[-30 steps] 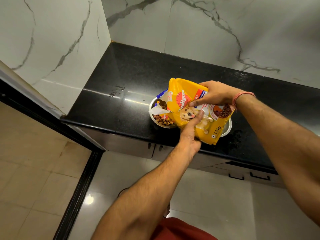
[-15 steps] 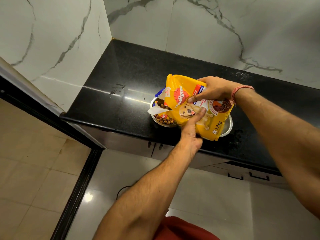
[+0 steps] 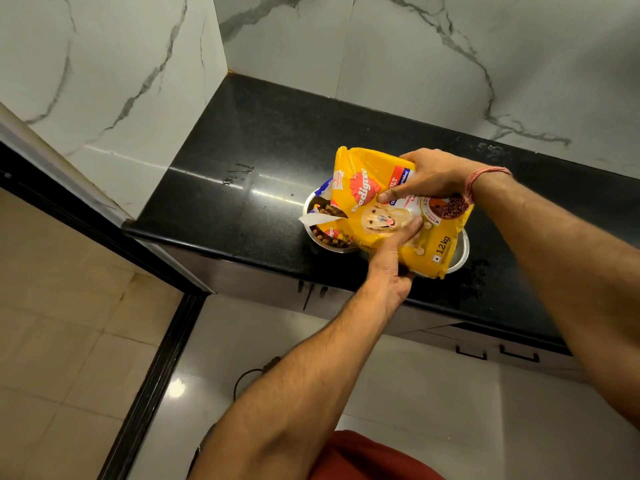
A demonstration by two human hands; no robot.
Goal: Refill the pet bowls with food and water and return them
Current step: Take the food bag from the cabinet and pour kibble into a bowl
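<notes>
Kibble bag (image 3: 367, 188), yellow, tipped left over steel bowl (image 3: 313, 233) on black counter (image 3: 242, 161). My right hand (image 3: 433, 178) clamps bag's upper edge, thumb on front. My left hand (image 3: 391, 265) grips lower edge, fingers curled under. Torn mouth hangs over bowl; brown kibble (image 3: 329, 237) lies inside. Second steel bowl (image 3: 459, 252) just right, mostly hidden beneath bag.

Black polished stone countertop (image 3: 242, 140) fitted into a corner of white marble-patterned wall tiles (image 3: 104, 64). Water droplets (image 3: 237, 173) on the counter surface left of centre; further wet patch (image 3: 479, 271) near the front edge at right. Dark cabinet handles (image 3: 497, 353) below the counter. Glossy pale floor tiles (image 3: 415, 393), black border strip (image 3: 152, 386).
</notes>
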